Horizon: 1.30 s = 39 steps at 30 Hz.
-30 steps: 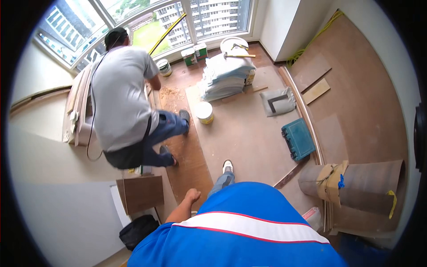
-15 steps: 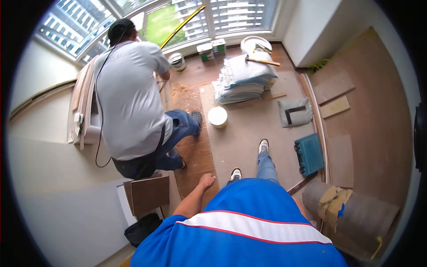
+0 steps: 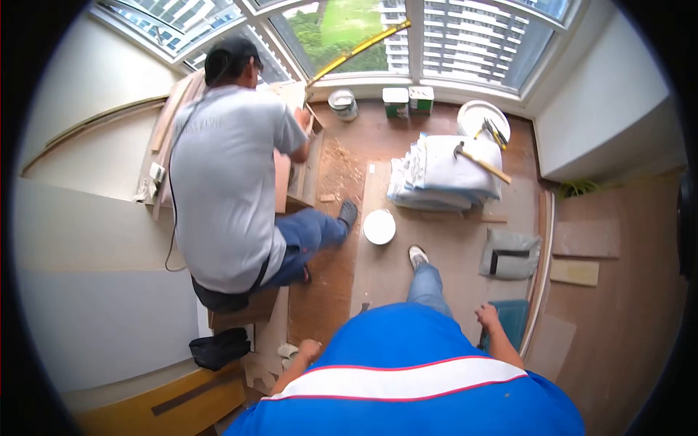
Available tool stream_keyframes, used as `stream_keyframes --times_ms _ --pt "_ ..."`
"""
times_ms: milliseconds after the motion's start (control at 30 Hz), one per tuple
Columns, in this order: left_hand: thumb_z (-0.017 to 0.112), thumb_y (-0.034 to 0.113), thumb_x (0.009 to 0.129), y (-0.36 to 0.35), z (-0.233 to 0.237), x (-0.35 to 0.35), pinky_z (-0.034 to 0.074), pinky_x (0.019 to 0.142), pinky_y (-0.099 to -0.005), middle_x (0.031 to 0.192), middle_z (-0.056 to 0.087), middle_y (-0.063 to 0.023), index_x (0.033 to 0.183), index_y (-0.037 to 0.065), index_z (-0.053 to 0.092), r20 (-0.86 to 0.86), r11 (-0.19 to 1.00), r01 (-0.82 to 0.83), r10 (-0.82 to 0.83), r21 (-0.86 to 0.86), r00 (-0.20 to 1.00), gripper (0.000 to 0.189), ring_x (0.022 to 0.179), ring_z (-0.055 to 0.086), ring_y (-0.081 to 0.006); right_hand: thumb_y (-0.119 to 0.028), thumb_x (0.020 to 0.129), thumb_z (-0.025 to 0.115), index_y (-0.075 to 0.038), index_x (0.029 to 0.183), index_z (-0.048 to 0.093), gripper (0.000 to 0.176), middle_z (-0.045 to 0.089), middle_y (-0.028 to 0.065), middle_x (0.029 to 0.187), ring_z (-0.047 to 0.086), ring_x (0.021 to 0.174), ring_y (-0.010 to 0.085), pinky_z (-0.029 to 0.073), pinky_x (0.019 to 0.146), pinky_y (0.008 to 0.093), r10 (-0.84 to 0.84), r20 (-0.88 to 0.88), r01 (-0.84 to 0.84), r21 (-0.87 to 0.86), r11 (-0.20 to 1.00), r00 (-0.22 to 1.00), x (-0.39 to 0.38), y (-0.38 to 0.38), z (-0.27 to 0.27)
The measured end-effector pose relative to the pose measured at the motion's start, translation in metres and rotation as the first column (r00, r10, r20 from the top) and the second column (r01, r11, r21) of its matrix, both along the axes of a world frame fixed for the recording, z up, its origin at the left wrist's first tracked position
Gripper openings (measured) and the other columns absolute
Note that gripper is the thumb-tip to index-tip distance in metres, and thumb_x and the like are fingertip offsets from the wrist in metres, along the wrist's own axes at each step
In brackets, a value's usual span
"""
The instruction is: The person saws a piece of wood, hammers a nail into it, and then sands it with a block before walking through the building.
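Observation:
My left hand hangs low beside my blue shirt, fingers curled in and nothing showing in it. Out to the other side, my right hand is loosely open and bare, overlapping the teal tool case in this view. Ahead of my feet stands a white-lidded bucket. Past it, a hammer lies on a stack of folded white sacks. A grey packet with a black strip rests on the floor ahead of my right hand.
At the left, a person in a grey shirt leans over a wooden workpiece near the window. A yellow spirit level leans at the glass. Wood shavings litter the floor. Boards line the right wall; a black bag sits at lower left.
I have stepped forward, and the view has shifted. My right hand has swung into sight over the tool case. My left hand has dropped lower and back toward my body.

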<state>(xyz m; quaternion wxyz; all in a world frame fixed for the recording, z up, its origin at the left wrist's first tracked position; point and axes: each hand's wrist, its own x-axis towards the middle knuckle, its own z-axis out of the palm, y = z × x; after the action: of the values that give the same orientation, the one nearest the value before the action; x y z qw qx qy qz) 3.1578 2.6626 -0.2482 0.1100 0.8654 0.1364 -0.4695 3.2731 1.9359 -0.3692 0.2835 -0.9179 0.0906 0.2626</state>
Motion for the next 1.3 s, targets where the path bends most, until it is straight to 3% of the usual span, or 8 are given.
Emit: stream_keyframes --times_ms 33,200,533,600,633,800,1000,1300 --pt "0.051 0.037 0.098 -0.014 0.003 0.019 0.053 0.100 -0.0496 0.116 0.073 -0.0242 0.105 -0.001 0.077 0.032 0.995 -0.057 0.060 -0.082 0.998 0.046 0.113 0.069 -0.0419 -0.038 0.094 0.070 0.002 0.134 0.067 0.057 0.069 0.0271 0.129 0.070 0.110 0.0417 0.058 0.095 0.0452 -0.277 -0.243 0.276 -0.039 0.960 0.930 0.070 0.017 0.036" --pt "0.055 0.039 0.098 -0.089 0.075 0.069 0.052 0.102 -0.0469 0.126 0.071 -0.0220 0.115 0.007 0.077 0.069 0.910 -0.282 0.316 -0.302 0.946 0.042 0.117 0.068 -0.0384 -0.027 0.094 0.067 0.000 0.124 0.067 0.040 0.072 0.0068 0.092 0.066 0.072 0.0125 0.046 0.056 0.0259 -0.521 -0.172 0.536 0.462 0.707 0.836 0.258 0.082 0.131" --pt "0.053 0.035 0.099 -0.163 0.097 0.086 0.051 0.105 -0.0475 0.127 0.070 -0.0201 0.115 0.006 0.077 0.013 0.945 -0.308 0.311 -0.109 0.950 0.041 0.120 0.065 -0.0401 -0.036 0.094 0.064 -0.001 0.102 0.071 0.036 0.073 0.0169 0.094 0.073 0.082 0.0291 0.056 0.067 0.0432 0.241 -0.480 -0.185 0.162 0.969 0.844 0.264 0.026 0.032" --pt "0.053 0.036 0.099 -0.175 0.108 0.085 0.051 0.104 -0.0484 0.127 0.071 -0.0199 0.115 0.006 0.077 0.021 0.889 -0.443 0.448 -0.119 0.894 0.042 0.120 0.065 -0.0408 -0.044 0.094 0.063 -0.007 0.101 0.078 0.041 0.077 0.0194 0.103 0.075 0.093 0.0377 0.058 0.084 0.0515 0.476 -0.535 -0.548 0.028 0.836 0.698 0.263 0.005 0.013" --pt "0.054 0.037 0.099 -0.171 0.072 0.063 0.051 0.104 -0.0490 0.125 0.071 -0.0197 0.115 0.006 0.077 0.025 0.913 -0.400 0.403 -0.084 0.915 0.042 0.119 0.065 -0.0410 -0.044 0.092 0.068 -0.018 0.108 0.079 0.033 0.078 0.0148 0.105 0.075 0.096 0.0349 0.059 0.083 0.0483 0.905 -0.288 -0.948 -0.037 0.315 0.312 0.258 -0.022 -0.020" --pt "0.056 0.037 0.098 -0.199 0.080 0.072 0.052 0.102 -0.0506 0.122 0.072 -0.0225 0.108 0.004 0.078 0.052 0.720 -0.684 0.693 -0.117 0.719 0.041 0.117 0.066 -0.0429 -0.039 0.085 0.081 -0.027 0.121 0.073 0.039 0.077 0.0073 0.110 0.074 0.102 0.0316 0.060 0.083 0.0444 0.894 -0.443 -0.997 -0.072 0.037 0.066 0.322 -0.010 0.031" --pt "0.052 0.035 0.099 -0.237 0.077 0.084 0.053 0.101 -0.0517 0.117 0.072 -0.0262 0.103 0.001 0.078 0.087 0.740 -0.665 0.673 -0.100 0.735 0.042 0.113 0.068 -0.0449 -0.028 0.088 0.076 0.000 0.116 0.071 0.040 0.076 0.0160 0.099 0.074 0.080 0.0245 0.058 0.068 0.0404 0.353 -0.431 -0.320 0.150 0.935 0.830 0.414 0.046 0.067" --pt "0.048 0.030 0.102 -0.253 0.051 0.049 0.058 0.095 -0.0501 0.115 0.076 -0.0193 0.104 0.008 0.080 0.180 0.861 -0.480 0.506 -0.168 0.844 0.039 0.108 0.073 -0.0360 -0.022 0.090 0.075 0.006 0.132 0.064 0.052 0.073 0.0148 0.090 0.069 0.070 0.0219 0.053 0.059 0.0362 0.268 -0.454 -0.091 0.374 0.923 0.850 0.430 0.145 0.121"
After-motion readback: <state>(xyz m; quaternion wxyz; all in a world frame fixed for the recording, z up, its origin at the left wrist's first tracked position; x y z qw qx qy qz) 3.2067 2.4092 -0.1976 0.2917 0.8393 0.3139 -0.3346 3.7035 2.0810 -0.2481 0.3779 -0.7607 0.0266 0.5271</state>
